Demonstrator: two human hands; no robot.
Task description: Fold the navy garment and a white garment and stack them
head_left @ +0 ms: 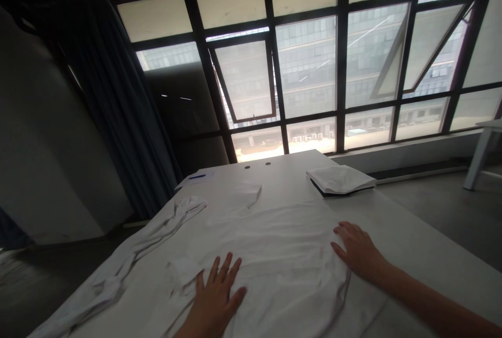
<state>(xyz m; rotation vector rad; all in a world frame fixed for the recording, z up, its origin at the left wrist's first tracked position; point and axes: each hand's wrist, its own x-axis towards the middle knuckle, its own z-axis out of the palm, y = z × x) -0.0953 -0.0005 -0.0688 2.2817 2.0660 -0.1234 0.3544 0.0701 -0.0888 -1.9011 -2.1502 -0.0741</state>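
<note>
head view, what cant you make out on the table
white cloth: the bottom edge of the head view cuts it off, so its full shape is unclear
left hand: wrist and forearm cut off by the same edge
dark item: mostly hidden under a folded white cloth, so its kind is unclear
sheet of paper: too small in the head view to read; blue mark on it too small to identify

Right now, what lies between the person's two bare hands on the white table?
In the head view, wrinkled white fabric lies there, beneath the left hand and right hand.
</note>
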